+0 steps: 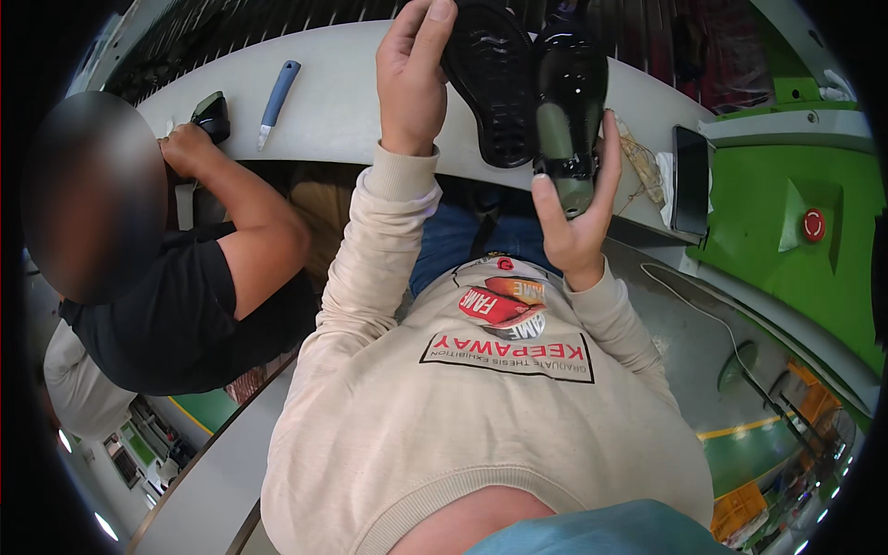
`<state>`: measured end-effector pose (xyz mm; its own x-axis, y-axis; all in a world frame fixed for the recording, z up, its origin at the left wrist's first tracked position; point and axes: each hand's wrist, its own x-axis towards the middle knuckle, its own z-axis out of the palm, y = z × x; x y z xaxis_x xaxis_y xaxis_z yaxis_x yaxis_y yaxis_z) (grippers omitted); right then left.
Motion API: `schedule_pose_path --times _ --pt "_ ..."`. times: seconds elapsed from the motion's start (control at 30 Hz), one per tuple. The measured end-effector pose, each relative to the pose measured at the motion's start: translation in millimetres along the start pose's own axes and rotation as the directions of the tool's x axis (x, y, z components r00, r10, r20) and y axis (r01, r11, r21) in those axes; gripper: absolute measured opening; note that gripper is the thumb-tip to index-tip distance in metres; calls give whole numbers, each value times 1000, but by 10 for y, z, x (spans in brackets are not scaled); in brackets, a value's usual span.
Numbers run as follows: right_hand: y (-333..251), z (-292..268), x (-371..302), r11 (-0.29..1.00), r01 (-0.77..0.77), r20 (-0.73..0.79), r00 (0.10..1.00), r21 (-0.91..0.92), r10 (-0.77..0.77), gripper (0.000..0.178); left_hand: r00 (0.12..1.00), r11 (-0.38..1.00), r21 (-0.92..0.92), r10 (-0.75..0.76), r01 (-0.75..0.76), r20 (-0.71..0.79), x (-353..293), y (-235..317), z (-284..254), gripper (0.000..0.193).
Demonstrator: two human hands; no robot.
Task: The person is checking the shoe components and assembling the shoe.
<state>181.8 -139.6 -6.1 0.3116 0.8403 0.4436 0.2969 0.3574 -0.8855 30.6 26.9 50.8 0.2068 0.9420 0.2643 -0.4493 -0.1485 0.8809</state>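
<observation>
Soles face up at twelve o'clock: the left hand [413,79] grips a black shoe sole [490,83], tread turned toward the eyes, while the right hand [578,208] cradles a glossy black shoe [569,102] beside it, apparently for comparison. Both hang above the grey table [342,102].

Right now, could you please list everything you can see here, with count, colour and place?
shoe sole: one, black, top centre, held in left hand
shoe: one, glossy black, beside the sole, held in right hand
knife: one, blue handle, on the grey table
phone: one, black, table's right end
button: one, red, green machine at right
co-worker: one, black shirt, left
left hand: grip on sole
right hand: grip on shoe
</observation>
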Motion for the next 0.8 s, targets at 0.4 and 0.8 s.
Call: schedule_pose_path --times 0.4,0.8 --pt "-60 152 -217 997 65 81 994 48 -69 99 997 991 116 62 -66 42 -425 370 284 68" --pt "-79 173 -171 993 115 114 987 22 -117 97 998 976 210 56 -56 6 -480 397 355 60"
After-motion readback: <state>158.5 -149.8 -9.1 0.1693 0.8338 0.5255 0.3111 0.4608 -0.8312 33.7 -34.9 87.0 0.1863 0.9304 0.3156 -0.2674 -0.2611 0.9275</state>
